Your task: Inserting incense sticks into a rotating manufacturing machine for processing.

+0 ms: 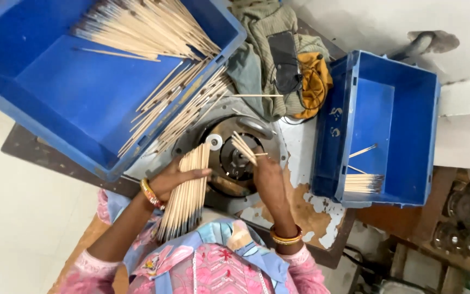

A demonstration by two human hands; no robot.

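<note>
My left hand (172, 179) grips a thick bundle of thin wooden sticks with dark tips (187, 193), held upright against the round metal machine (235, 158). My right hand (265, 171) holds a few of the same sticks (244, 147) fanned over the machine's dark centre opening. Both wrists wear bangles. A big blue crate (82, 92) at the upper left holds many more sticks (148, 27), some spilling over its rim toward the machine.
A smaller blue crate (403, 125) on the right holds a small batch of sticks (363, 183). Crumpled cloth, a dark phone and a yellow rag (286, 60) lie behind the machine. The worn table top (305, 212) shows peeling paint.
</note>
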